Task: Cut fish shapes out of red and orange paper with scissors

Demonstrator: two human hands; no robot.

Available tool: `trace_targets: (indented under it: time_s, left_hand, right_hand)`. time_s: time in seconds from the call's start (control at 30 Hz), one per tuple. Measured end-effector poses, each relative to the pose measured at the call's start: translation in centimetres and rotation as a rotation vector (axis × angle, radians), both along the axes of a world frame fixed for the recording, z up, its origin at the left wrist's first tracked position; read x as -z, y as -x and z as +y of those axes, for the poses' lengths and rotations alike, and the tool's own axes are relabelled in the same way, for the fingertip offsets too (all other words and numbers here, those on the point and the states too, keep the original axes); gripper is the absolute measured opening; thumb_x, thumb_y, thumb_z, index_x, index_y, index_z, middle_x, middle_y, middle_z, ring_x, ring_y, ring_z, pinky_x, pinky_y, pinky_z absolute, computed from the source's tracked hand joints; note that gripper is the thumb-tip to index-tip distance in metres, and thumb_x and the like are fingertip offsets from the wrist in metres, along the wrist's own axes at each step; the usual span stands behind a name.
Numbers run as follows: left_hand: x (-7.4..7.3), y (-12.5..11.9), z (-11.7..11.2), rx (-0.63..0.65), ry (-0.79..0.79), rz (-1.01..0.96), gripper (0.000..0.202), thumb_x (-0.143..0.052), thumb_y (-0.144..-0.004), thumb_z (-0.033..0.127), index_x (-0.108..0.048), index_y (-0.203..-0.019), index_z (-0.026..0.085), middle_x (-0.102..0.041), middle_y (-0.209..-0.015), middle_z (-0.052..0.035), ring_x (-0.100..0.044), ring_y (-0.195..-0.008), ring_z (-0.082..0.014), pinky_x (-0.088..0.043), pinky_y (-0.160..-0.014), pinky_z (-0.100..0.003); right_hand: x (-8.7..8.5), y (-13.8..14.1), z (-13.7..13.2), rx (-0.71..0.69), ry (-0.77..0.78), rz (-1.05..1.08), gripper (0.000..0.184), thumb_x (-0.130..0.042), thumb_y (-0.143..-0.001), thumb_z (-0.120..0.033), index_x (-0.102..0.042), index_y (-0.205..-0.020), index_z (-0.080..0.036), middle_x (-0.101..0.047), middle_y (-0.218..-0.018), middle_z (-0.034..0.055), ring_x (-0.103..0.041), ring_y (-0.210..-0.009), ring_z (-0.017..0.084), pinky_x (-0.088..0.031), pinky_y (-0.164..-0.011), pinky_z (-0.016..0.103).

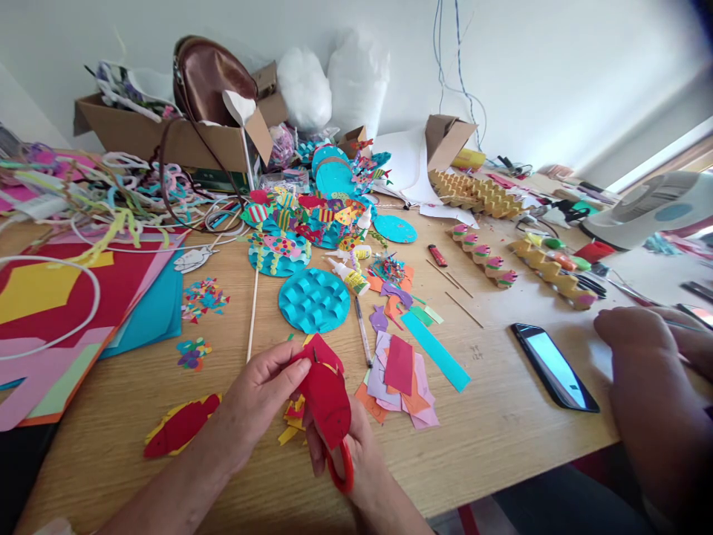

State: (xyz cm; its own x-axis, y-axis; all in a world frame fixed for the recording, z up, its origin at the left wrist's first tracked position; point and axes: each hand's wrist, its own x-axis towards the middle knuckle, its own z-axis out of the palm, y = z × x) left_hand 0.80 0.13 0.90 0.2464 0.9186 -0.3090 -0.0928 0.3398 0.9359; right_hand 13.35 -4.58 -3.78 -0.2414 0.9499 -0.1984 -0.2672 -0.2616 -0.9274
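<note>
My left hand (278, 379) pinches the upper end of a piece of red paper (334, 405) that has thin drawn lines on it. Below it, my right hand (356, 438) is closed on scissors with red handles (344, 472); the paper hides most of the blades. A red paper fish with a yellow edge (181, 425) lies to the left, partly behind my left forearm. Yellow and red scraps (292, 423) lie on the table under my hands. A turquoise disc with paper waves (315, 300) rests just beyond them.
Glue bottles (350, 276), a pen (363, 332) and paper offcuts (398, 368) lie ahead and right. A phone (554, 368) sits near another person's arm (640, 379). Coloured sheets (145, 297) cover the left side. A cardboard box (217, 152) and finished-looking paper fish (328, 215) stand behind.
</note>
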Motion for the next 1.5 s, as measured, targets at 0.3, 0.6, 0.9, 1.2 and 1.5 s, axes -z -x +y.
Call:
trace_targets:
  time_s: [0.3, 0.6, 0.9, 1.2, 1.5]
  left_hand:
    - [0.8, 0.3, -0.1, -0.051, 0.029, -0.041, 0.011, -0.067, -0.076, 0.033, -0.073, -0.082, 0.026, -0.071, -0.071, 0.0036, -0.060, -0.063, -0.0141, -0.047, -0.065, -0.022]
    - [0.7, 0.0, 0.0, -0.074, 0.051, -0.080, 0.007, -0.066, -0.077, 0.031, -0.070, -0.079, 0.025, -0.070, -0.074, 0.0056, -0.059, -0.067, -0.0118, -0.046, -0.067, -0.019]
    - [1.1, 0.7, 0.1, -0.035, 0.005, -0.025, 0.015, -0.063, -0.079, 0.034, -0.065, -0.070, 0.022, -0.061, -0.062, 0.0055, -0.050, -0.060, -0.0107, -0.042, -0.060, -0.019]
    - [0.7, 0.7, 0.5, 0.077, -0.001, -0.077, 0.019, -0.059, -0.080, 0.031, -0.058, -0.065, 0.019, -0.053, -0.059, 0.0067, -0.043, -0.058, -0.0089, -0.038, -0.058, -0.018]
    - [0.5, 1.3, 0.7, 0.117, 0.003, -0.036, 0.019, -0.059, -0.079, 0.034, -0.061, -0.066, 0.020, -0.055, -0.064, 0.0047, -0.044, -0.063, -0.0111, -0.038, -0.062, -0.020]
  right_hand:
    - [-0.1, 0.0, -0.1, -0.018, 0.005, -0.009, 0.058, -0.049, -0.073, -0.075, -0.048, -0.058, -0.019, -0.041, -0.042, -0.0056, -0.034, -0.034, 0.005, -0.027, -0.035, 0.018]
    - [0.2, -0.1, 0.0, -0.024, -0.001, -0.010, 0.058, -0.048, -0.077, -0.073, -0.051, -0.059, -0.017, -0.041, -0.042, -0.0058, -0.033, -0.033, 0.005, -0.026, -0.033, 0.016]
    - [-0.3, 0.0, 0.2, -0.058, 0.005, -0.028, 0.059, -0.049, -0.077, -0.072, -0.051, -0.058, -0.016, -0.040, -0.040, -0.0067, -0.033, -0.031, 0.004, -0.025, -0.032, 0.015]
    - [-0.5, -0.3, 0.2, -0.045, 0.026, -0.049, 0.053, -0.051, -0.080, -0.066, -0.052, -0.061, -0.016, -0.043, -0.044, -0.0058, -0.036, -0.034, 0.004, -0.029, -0.034, 0.014]
    - [-0.5, -0.1, 0.1, -0.048, 0.034, -0.055, 0.056, -0.050, -0.078, -0.070, -0.046, -0.058, -0.018, -0.039, -0.041, -0.0068, -0.034, -0.033, 0.004, -0.026, -0.033, 0.015]
